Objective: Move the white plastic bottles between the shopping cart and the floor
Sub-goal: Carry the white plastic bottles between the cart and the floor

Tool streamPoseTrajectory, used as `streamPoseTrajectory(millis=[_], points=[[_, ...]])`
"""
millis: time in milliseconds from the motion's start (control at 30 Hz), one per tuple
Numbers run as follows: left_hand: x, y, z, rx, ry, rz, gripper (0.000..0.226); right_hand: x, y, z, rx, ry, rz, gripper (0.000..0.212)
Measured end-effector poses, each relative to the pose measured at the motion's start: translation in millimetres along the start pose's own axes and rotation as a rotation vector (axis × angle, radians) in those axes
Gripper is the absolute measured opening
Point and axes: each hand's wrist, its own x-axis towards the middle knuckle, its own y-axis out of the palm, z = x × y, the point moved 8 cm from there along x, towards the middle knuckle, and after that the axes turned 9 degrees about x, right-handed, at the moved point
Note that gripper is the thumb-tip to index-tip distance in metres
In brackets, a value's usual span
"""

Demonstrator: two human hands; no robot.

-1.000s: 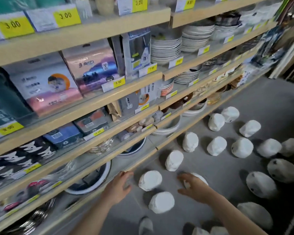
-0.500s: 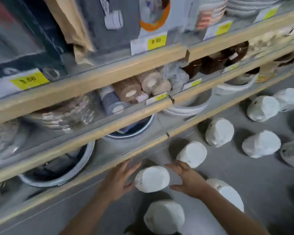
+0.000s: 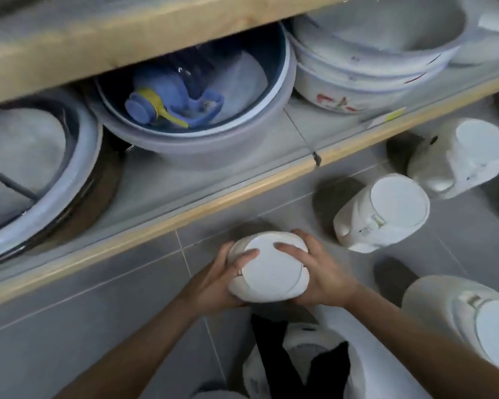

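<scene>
On the far left, a pale basin (image 3: 26, 174) leans on the lowest shelf (image 3: 202, 197), with a blue-lined basin (image 3: 202, 116) beside it holding a blue and yellow plastic item (image 3: 156, 106), and a stack of white bowls (image 3: 366, 67) further right. Below the shelf edge, the left forearm rises from the bottom of the view, and the left hand (image 3: 213, 283) curls round the left side of a white plastic bottle (image 3: 268, 269), thumb laid on its flat round face. The right hand (image 3: 320, 272) mirrors it, fingers wrapped round the right side and thumb on the same face, so both hands are clamped on this one bottle, held just above the grey tiled floor (image 3: 84, 326), near the shelf front. To the right, a second bottle (image 3: 383, 211) lies on its side on the floor, a third bottle (image 3: 458, 156) lies beyond it, and a fourth bottle (image 3: 467, 321) sits at the right edge, by the right forearm.
</scene>
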Motion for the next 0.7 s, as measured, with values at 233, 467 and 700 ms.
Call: streamPoseTrajectory(millis=[233,467,700], points=[[8,-71,-27,-0.049,-0.027,0.023,0.09,7,-45,53,0.042,0.026,-0.027,0.097],[19,-231,-102,0.067,-0.16,0.12,0.102,4,-170,186,0.111,0.122,-0.03,0.106],[-3,-414,-204,0.093,-0.297,0.131,0.108,-9,-299,358,0.09,0.173,0.024,0.106]])
